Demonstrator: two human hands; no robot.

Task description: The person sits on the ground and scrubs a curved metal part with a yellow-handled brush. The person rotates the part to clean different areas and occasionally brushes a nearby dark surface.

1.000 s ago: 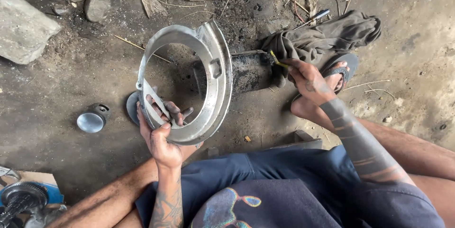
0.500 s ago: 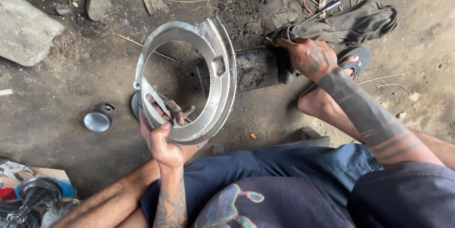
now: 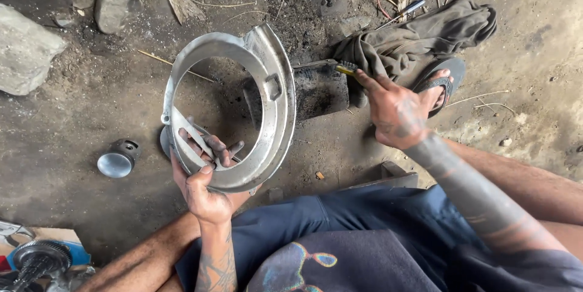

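Here we hold a large silver metal ring plate (image 3: 276,95) in our left hand (image 3: 203,192), fingers curled shut around its lower rim, some of them poking up through the opening onto a flat cross strap. The plate stands tilted on edge over the dirt floor (image 3: 79,134), its open face turned toward the left of the view and slightly up at us; its long axis runs from the grip at the lower left up to the flared lip at the top right.

Our right hand (image 3: 395,110) reaches out well to the right of the plate, fingers stretched forward and mostly open, their tips touching a small yellow-handled tool (image 3: 340,66) that lies against a crumpled dark cloth (image 3: 419,37). We cannot tell whether the tool is actually gripped. A sandalled foot (image 3: 440,79) rests just beside that hand.

A short metal piston (image 3: 118,159) lies on the floor left of the plate, and grey stones (image 3: 27,49) sit at the upper left.
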